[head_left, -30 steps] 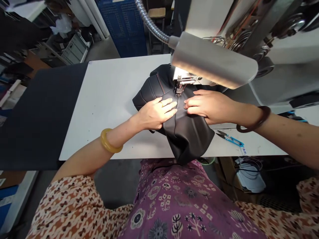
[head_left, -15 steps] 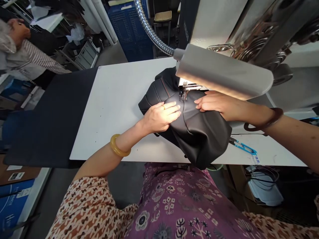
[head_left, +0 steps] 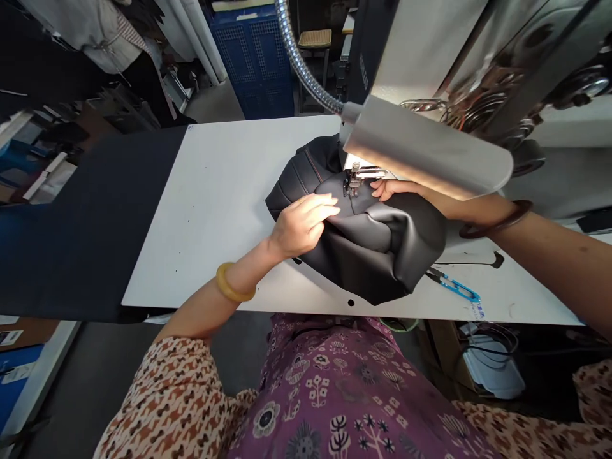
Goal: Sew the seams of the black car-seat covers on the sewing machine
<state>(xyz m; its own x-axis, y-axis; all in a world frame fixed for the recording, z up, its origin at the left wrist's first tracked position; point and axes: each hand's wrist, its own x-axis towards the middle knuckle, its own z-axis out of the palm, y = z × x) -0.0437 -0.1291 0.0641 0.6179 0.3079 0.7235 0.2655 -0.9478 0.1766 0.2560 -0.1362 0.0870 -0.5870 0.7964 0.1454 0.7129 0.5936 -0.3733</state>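
A black leather-like sewn piece (head_left: 354,255) lies bunched on the white table under the sewing machine's presser foot (head_left: 352,183). A seam line runs from the foot toward me, and stitched rows show on the piece's left part. My left hand (head_left: 303,223) rests on the piece left of the foot, fingers stretched forward and close together. Right of the foot, my right hand (head_left: 394,190) has its fingers bent on the material, gripping it near the seam; its thumb is hidden. Blue-handled thread snips (head_left: 454,285) lie right of the piece.
A lamp (head_left: 430,146) on a flexible metal neck hangs over the machine. The white table (head_left: 191,210) meets a dark-covered surface (head_left: 86,242) at left. Behind stand blue crates (head_left: 253,57) and a stool (head_left: 315,39). A co-worker (head_left: 109,44) stands at the far left.
The black piece's near part has folded up away from the table's front edge, uncovering a hole. My left hand has tilted up from lying flat. The co-worker has shifted right.
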